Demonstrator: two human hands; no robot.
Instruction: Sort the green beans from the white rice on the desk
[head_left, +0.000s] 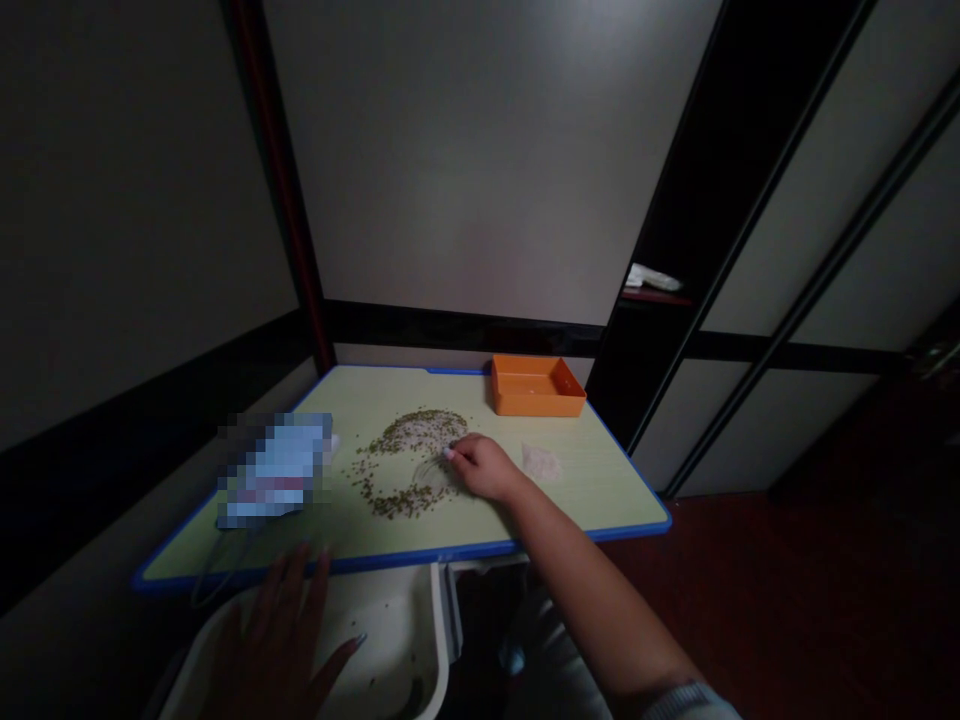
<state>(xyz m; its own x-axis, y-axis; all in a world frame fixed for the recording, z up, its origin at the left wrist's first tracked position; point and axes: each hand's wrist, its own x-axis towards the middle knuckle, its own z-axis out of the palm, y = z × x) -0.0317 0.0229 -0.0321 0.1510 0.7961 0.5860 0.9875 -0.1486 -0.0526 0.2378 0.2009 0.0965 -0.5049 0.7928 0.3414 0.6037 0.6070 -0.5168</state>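
Observation:
My right hand (484, 468) is closed in a pinch over the table (600, 480), above a scattered ring of small green-brown beans (409, 500) mixed with pale grains (424, 432). A thin, faint wire-like tool (430, 470) reaches left from its fingertips, its kind too blurred to name. My left hand (281, 625) hangs open, fingers spread, over a white bin (397, 625) below the table's front edge. A few small specks lie inside that bin. To the right of my right hand lies a flat patch of pale grains (541, 462).
An orange tray (538, 403) stands at the table's back right corner. On the left rests a blue-and-white package (277, 470), partly pixelated. Cabinet panels (480, 180) rise directly behind the table, and a shelf at right holds a white item (654, 278).

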